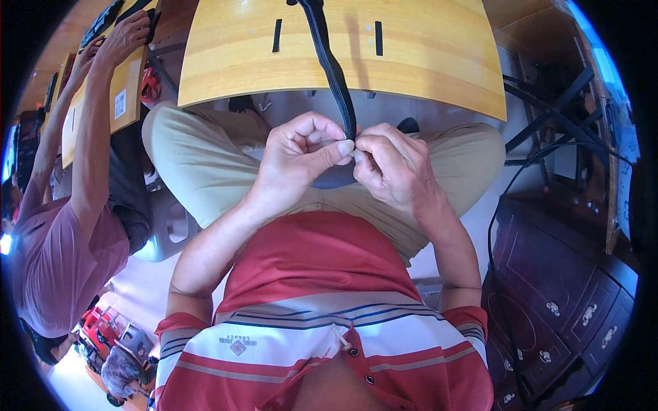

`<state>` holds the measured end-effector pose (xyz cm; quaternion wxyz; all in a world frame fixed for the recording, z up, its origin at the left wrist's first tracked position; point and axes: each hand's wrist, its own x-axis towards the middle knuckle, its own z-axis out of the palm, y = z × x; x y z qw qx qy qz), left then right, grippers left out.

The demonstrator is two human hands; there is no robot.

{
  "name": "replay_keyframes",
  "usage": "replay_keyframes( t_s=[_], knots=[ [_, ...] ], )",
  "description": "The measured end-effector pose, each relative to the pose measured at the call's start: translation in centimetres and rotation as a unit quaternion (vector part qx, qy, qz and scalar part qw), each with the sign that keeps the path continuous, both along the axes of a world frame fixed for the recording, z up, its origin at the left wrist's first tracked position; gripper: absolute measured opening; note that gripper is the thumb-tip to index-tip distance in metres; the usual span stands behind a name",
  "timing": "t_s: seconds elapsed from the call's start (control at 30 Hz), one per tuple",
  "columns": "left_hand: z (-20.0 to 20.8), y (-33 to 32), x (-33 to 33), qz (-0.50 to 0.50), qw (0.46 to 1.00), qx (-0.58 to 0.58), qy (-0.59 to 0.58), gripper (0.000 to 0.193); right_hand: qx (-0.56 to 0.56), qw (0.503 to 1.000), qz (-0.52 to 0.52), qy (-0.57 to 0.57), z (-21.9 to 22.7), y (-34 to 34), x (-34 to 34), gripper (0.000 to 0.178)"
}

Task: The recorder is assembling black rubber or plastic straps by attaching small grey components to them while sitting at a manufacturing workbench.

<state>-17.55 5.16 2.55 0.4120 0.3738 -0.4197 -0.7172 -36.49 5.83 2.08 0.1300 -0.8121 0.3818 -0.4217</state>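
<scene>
A long black ribbed strap runs from the far part of the tabletop over its near edge and down to my hands above my lap. My left hand is closed, its thumb and forefinger pinching the strap's near end. Right beside it, my right hand is closed too, with bent fingertips gripping the same end. The fingertips of both hands almost meet there, and the very tip of the strap is mostly hidden between them.
The yellow wooden table carries two short black strips. At left, a co-worker's hand rests by black items on another table. A dark drawer cabinet, a hanging black cable and crossed black legs stand at right.
</scene>
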Motion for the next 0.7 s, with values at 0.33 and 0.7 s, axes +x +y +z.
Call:
replay_keyframes(
  t_s=[0.33,0.7],
  knots=[
    [0.1,0.1,-0.1,0.027,0.998,0.033,0.041,0.007,-0.097,0.991,-0.026,0.083,-0.6,0.3,-0.2,0.023],
    [-0.2,0.9,-0.8,0.028,0.997,0.012,0.075,0.006,-0.099,0.994,-0.04,0.014,-1.1,0.2,0.3,0.023]
  ],
)
